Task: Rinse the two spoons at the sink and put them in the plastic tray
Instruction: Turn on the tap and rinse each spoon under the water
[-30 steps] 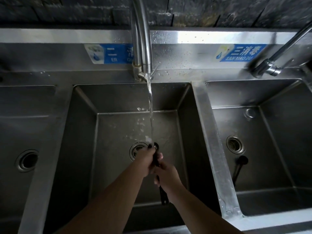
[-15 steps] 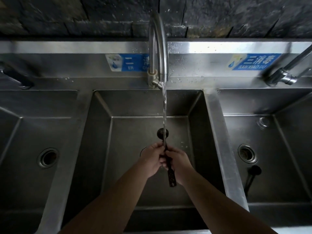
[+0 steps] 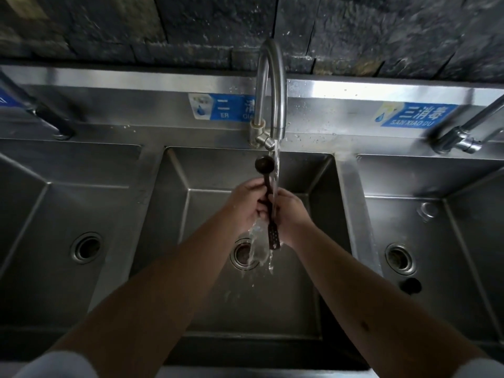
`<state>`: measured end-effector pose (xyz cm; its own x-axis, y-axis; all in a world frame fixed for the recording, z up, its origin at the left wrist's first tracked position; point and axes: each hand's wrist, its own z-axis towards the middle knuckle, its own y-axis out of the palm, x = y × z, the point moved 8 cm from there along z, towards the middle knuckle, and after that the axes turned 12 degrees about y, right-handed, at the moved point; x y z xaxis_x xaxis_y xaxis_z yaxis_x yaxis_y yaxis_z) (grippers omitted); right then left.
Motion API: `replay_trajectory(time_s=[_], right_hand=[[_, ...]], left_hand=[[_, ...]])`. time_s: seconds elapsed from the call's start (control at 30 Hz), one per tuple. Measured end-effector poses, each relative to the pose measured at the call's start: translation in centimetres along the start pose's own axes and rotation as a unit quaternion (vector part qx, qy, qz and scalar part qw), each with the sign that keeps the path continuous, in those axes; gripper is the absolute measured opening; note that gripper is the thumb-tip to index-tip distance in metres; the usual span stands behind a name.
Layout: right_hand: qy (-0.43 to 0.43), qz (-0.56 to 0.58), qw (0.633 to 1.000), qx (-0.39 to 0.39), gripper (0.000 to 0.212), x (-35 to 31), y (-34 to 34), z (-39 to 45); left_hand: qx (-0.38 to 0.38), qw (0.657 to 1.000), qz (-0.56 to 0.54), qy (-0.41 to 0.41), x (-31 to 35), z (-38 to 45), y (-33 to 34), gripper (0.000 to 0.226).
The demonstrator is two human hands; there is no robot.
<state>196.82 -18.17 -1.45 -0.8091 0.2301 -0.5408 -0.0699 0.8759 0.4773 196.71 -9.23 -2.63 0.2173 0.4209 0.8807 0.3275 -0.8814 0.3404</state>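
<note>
A dark spoon (image 3: 268, 203) is held upright over the middle basin (image 3: 191, 170) of the steel sink, its bowl up near the tap (image 3: 271, 85) and its patterned handle end hanging below the hands. It is gripped from both sides: the left hand (image 3: 245, 204) is curled round the stem, and the right hand (image 3: 290, 211) is curled against it from the other side. A stream of water (image 3: 276, 170) is seen running down along the stem and splashing toward the drain (image 3: 242, 253). A second dark spoon (image 3: 411, 285) is partly seen lying in the right basin (image 3: 463, 241).
</note>
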Motion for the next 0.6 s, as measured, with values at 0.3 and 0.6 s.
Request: replay_trajectory(time_s=[0.3, 0.6], right_hand=[[-0.035, 0.031, 0.998, -0.035, 0.045, -2.9, 1.8, -0.1], [0.181, -0.011, 0.981, 0.076, 0.024, 9.4, -5.1, -2.5]], left_hand=[[0.024, 0.999, 0.018, 0.028, 3.3, 1.7, 1.2, 0.022], [0.008, 0.988, -0.020, -0.153, -7.8, -5.1, -1.4, 0.017]])
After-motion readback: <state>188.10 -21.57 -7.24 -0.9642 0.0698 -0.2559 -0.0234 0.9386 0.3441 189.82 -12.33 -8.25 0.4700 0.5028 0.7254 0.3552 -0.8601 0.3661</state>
